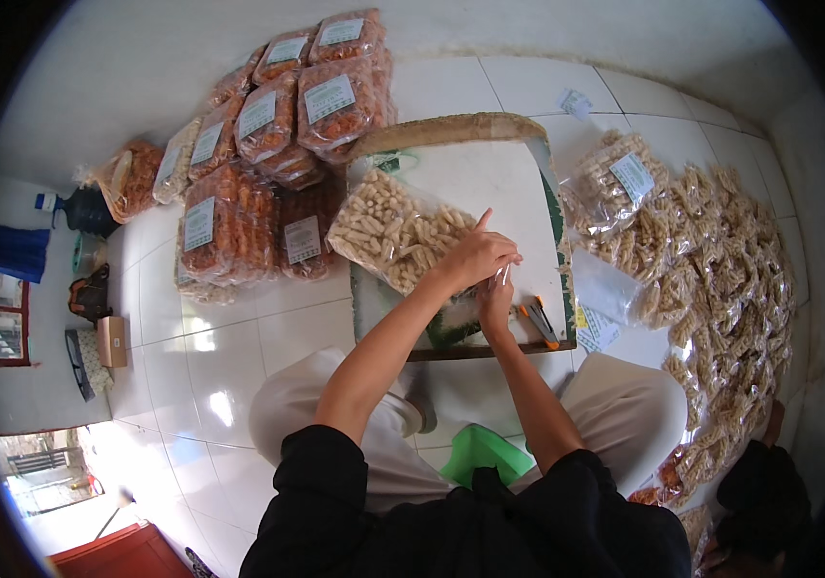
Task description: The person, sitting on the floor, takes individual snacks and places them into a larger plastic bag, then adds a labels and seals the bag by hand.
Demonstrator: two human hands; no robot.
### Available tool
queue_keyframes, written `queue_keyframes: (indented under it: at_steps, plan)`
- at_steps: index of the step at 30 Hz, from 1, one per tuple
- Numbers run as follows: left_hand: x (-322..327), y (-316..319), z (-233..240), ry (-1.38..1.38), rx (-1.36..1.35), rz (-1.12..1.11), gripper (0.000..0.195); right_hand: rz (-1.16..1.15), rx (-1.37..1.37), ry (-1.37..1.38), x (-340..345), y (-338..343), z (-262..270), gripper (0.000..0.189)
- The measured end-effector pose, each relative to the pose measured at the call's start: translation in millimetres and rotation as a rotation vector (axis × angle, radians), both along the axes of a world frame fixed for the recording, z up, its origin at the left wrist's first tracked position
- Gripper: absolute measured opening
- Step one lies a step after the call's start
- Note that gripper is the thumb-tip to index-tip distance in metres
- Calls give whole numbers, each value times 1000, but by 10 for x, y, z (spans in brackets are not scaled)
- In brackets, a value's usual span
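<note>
A clear plastic bag of pale, finger-shaped snack pieces (pixel 402 231) lies on its side on a low, worn board-topped table (pixel 506 177). Its mouth end points towards my hands. My left hand (pixel 476 259) reaches over that end, one finger stretched out and the others curled around the plastic. Just below it, my right hand (pixel 496 298) pinches the gathered film, a bit of which glints between the two hands. The exact grip is partly hidden by my left hand. An orange-and-grey hand tool (pixel 541 321) rests on the table to the right of my right hand.
Labelled bags of orange-brown snacks (pixel 329 101) are stacked at the left. Many bags of pale snacks (pixel 730 289) cover the floor at right, near an empty plastic bag (pixel 606 285). A green plastic container (pixel 486 455) stands between my legs. Another person (pixel 763 491) is at lower right.
</note>
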State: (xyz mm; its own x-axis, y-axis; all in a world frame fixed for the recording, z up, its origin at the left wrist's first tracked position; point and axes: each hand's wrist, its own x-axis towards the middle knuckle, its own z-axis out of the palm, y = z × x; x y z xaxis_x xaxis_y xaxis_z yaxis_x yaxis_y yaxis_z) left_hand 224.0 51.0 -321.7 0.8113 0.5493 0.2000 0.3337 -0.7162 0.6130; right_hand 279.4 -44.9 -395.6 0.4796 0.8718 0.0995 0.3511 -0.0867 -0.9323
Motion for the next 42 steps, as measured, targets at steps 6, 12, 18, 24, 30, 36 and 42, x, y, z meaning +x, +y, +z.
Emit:
queue_keyframes:
  at_steps: [6,12,18,24,30,36,42]
  plan:
    - [-141,5,46,-112,-79,-36,21,-71,266,-190,-51,37,129,30]
    - [-346,154,28,-9,212,248,29,-49,249,238,-52,24,176,41]
    - [-267,163,-53,32,158,173,14,-41,233,-114,-100,19,98,40]
    - [-234,66,-83,-21,98,185,9,45,109,-90,-123,-4,96,41]
    - [-333,165,90,-180,-43,221,23,-243,230,-22,-143,-11,237,28]
    - [-626,249,46,11,158,382,30,-120,166,31,-127,37,226,24]
    - [-654,176,-51,192,315,323,34,-92,128,-55,-123,173,274,30]
